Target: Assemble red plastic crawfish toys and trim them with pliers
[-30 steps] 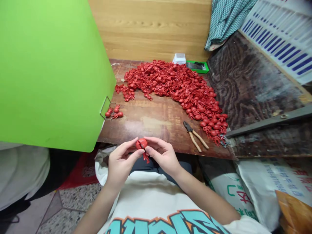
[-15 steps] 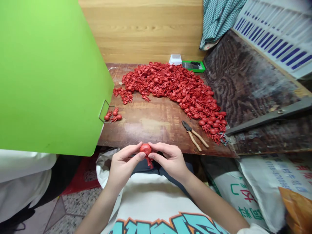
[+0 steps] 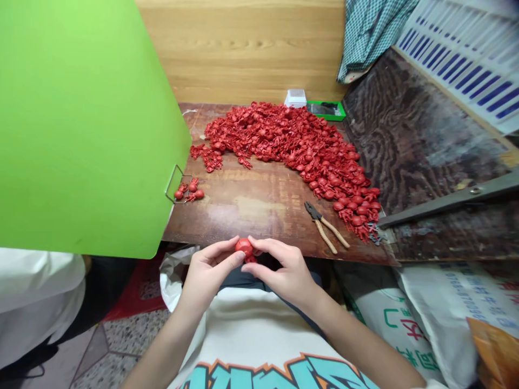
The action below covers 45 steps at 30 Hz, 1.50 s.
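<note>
Between my hands, just off the table's front edge, is a small red plastic figure (image 3: pixel 244 246) with a round head and a seam line across it. My left hand (image 3: pixel 213 267) pinches it from the left with thumb and forefinger. From the right, the thumb and fingers of my right hand (image 3: pixel 281 266) also close on it. The figure's lower part is largely hidden by my thumbs. A large heap of similar red figure parts (image 3: pixel 279 135) curves across the back and right of the table. Several finished-looking red figures (image 3: pixel 190 190) lie at the left.
Pliers (image 3: pixel 325 227) with wrapped handles lie on the wooden table (image 3: pixel 243 210) at the right. A green panel (image 3: pixel 89 129) stands at the left, with a wire bracket. Behind the heap are a green tray (image 3: pixel 326 111) and a white stack (image 3: pixel 295 98). Printed sacks (image 3: pixel 446 313) sit below right.
My right thumb has moved slightly left and down along the figure. The figure has turned, so its dangling lower part is now mostly covered. The view has shifted a little.
</note>
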Tool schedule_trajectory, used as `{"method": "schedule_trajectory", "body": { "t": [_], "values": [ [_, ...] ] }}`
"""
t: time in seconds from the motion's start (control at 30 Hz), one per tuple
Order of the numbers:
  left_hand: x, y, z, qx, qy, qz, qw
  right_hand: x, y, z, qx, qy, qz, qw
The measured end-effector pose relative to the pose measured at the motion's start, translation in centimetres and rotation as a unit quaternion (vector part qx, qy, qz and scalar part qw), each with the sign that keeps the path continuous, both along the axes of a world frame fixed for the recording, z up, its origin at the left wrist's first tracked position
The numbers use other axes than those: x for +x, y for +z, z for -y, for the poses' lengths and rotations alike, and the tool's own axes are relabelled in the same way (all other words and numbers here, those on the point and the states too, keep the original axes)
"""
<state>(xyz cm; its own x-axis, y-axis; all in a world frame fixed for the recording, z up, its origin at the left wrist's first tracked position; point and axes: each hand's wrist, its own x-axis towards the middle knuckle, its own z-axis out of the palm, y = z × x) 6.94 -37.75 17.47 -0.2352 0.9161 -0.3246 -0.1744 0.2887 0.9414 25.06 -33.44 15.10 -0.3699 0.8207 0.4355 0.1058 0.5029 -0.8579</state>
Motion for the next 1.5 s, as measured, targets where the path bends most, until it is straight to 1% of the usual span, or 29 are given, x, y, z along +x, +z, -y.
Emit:
{"method": "schedule_trajectory", "body": {
  "t": [0.07, 0.2, 0.3, 0.37, 0.43, 0.53, 0.6, 0.67, 0.73, 0.77, 0.83, 0.97, 1.07, 1.2, 1.27, 1.33, 1.43, 1.5],
  "values": [
    [0.2, 0.3, 0.3, 0.013, -0.005, -0.004, 1.0, -0.1, 0.0, 0.4, 0.039, -0.021, 0.029, 0.999],
    [1.0, 1.3, 1.0, 0.048, -0.023, -0.049, 0.997, -0.2, 0.2, 1.0, 0.052, -0.056, 0.035, 0.996],
    [1.1, 2.1, 1.4, 0.08, -0.039, -0.103, 0.991, -0.1, 0.7, 1.0, 0.078, -0.055, 0.041, 0.995],
    [0.7, 2.5, 1.4, 0.105, -0.046, -0.114, 0.987, 0.1, 1.2, 0.9, 0.099, -0.036, 0.043, 0.993],
    [0.1, 2.6, 1.0, 0.145, -0.063, -0.119, 0.98, 0.2, 1.8, 0.9, 0.102, -0.014, 0.026, 0.994],
    [-0.9, 2.3, 0.4, 0.217, -0.096, -0.112, 0.965, 0.4, 2.8, 1.1, 0.056, 0.037, -0.017, 0.998],
    [-1.1, 2.0, 0.2, 0.241, -0.136, -0.08, 0.958, 0.4, 3.3, 1.3, 0.011, 0.087, -0.05, 0.995],
    [-0.9, 2.0, 0.4, 0.246, -0.202, -0.035, 0.947, 0.2, 3.6, 1.6, -0.018, 0.118, -0.087, 0.989],
    [-0.4, 2.2, 0.9, 0.25, -0.251, 0.01, 0.935, 0.0, 3.9, 1.8, -0.012, 0.134, -0.123, 0.983],
    [0.0, 2.5, 1.2, 0.257, -0.255, 0.028, 0.932, 0.0, 4.0, 1.8, -0.002, 0.142, -0.137, 0.98],
    [0.6, 3.1, 1.8, 0.281, -0.239, 0.037, 0.929, -0.1, 4.5, 1.9, 0.018, 0.166, -0.155, 0.974],
    [1.1, 4.2, 2.5, 0.345, -0.211, -0.038, 0.914, -0.2, 5.4, 1.9, 0.038, 0.205, -0.152, 0.966],
    [1.4, 4.6, 2.8, 0.377, -0.181, -0.078, 0.905, -0.7, 5.8, 2.1, 0.077, 0.186, -0.156, 0.967],
    [2.7, 4.6, 3.0, 0.426, -0.101, -0.097, 0.894, -1.6, 5.9, 2.3, 0.13, 0.149, -0.169, 0.966],
    [3.6, 4.5, 2.9, 0.443, -0.056, -0.106, 0.888, -1.8, 6.0, 2.3, 0.127, 0.133, -0.175, 0.967],
    [4.4, 4.5, 2.9, 0.439, -0.025, -0.114, 0.891, -1.8, 5.9, 2.4, 0.112, 0.133, -0.16, 0.972],
    [5.1, 4.5, 2.8, 0.424, 0.003, -0.117, 0.898, -1.7, 5.7, 2.5, 0.08, 0.154, -0.114, 0.978],
    [5.0, 4.6, 2.8, 0.422, 0.012, -0.116, 0.899, -1.7, 5.6, 2.5, 0.067, 0.153, -0.106, 0.98]
  ]
}}
